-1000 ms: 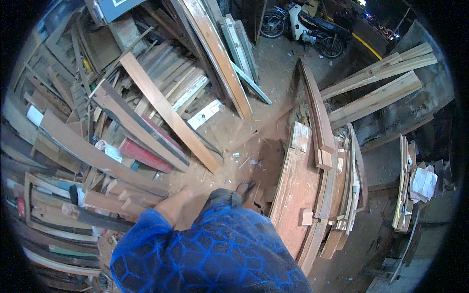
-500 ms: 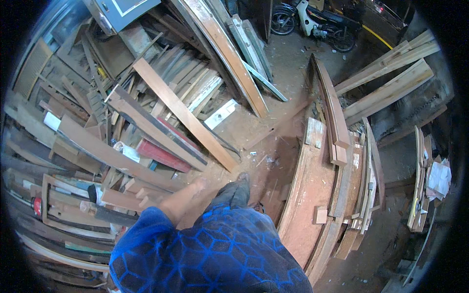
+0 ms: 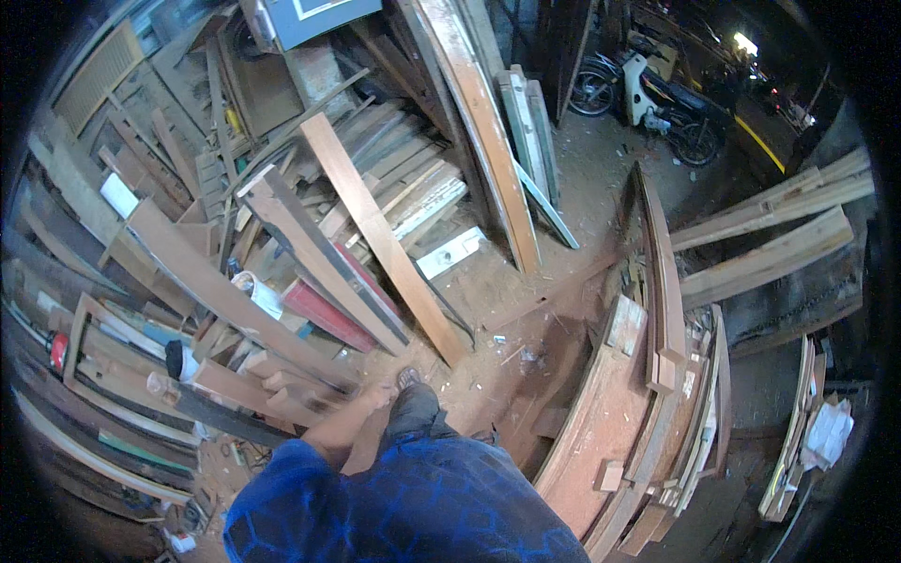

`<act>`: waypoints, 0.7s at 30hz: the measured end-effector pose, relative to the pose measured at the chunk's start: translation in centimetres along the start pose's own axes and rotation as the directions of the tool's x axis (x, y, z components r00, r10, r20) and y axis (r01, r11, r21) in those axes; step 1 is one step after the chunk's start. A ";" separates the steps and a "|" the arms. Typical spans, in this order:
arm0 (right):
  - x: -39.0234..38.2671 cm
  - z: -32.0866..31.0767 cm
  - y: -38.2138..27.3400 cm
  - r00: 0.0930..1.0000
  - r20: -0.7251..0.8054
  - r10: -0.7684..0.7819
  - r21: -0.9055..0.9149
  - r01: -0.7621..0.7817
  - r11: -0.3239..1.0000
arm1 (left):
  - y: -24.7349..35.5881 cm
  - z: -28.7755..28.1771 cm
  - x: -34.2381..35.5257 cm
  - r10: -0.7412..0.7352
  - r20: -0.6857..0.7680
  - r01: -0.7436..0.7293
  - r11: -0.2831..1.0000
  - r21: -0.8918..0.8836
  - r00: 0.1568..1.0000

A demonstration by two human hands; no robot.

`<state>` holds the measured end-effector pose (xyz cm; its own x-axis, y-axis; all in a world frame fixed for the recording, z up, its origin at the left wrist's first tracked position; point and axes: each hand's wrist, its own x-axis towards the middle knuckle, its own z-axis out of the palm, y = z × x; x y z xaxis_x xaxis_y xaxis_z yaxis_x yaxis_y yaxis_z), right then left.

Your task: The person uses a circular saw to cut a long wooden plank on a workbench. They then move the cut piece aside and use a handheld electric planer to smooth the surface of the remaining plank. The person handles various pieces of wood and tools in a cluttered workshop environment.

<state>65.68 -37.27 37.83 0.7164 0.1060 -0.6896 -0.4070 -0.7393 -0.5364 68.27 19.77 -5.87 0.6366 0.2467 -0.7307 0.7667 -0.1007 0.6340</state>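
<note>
And here's the left hand (image 3: 378,394), low and just left of the frame's centre, on an arm reaching out of a dark blue patterned sleeve (image 3: 296,493). It's small and blurred: I can't tell whether the fingers are spread, curled or gripping anything. The right hand is out of sight, so no telling its state either.

Closest to that left hand, a long brown board (image 3: 211,281) slants down from the left of the frame, its lower end near the fingers; whether they touch, I can't say. Just below that board sit short brown boards (image 3: 232,383), stacked at lower left. A foot (image 3: 410,378) is planted right beside the hand.

Up towards the middle, a light-brown plank (image 3: 380,239) leans diagonally, its foot on the floor (image 3: 488,385); left of it comes a red board (image 3: 328,314), then a white container (image 3: 256,293) among the timber.

Over at lower right, a wide reddish board (image 3: 587,441) carries a small wooden block (image 3: 609,476). And in the upper right, a motorcycle (image 3: 662,103) stands parked, well apart from the hand.
</note>
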 end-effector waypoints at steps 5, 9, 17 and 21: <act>4.8 0.8 -8.0 0.990 0.114 -0.080 -0.108 0.093 0.990 | -7.2 -6.4 -0.1 -0.009 0.056 0.011 0.999 -0.034 0.998; 7.1 3.0 -16.4 0.975 0.207 -0.077 -0.202 0.119 0.972 | -8.8 -9.4 -0.3 -0.269 -0.149 0.269 0.963 -0.020 0.952; 9.5 6.4 -28.8 0.914 0.404 0.034 -0.373 0.131 0.919 | -7.6 -18.1 2.8 -0.278 -0.197 0.192 0.910 -0.366 0.940; 11.5 8.1 -33.1 0.846 0.519 0.122 -0.431 0.136 0.892 | -7.6 -20.7 4.1 -0.255 -0.201 0.167 0.914 -0.370 0.946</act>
<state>82.80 -6.16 43.74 0.2624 0.3451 -0.9012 -0.0211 -0.9316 -0.3628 63.31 41.48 -8.48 0.3903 0.4528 -0.8016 0.7763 0.3063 0.5510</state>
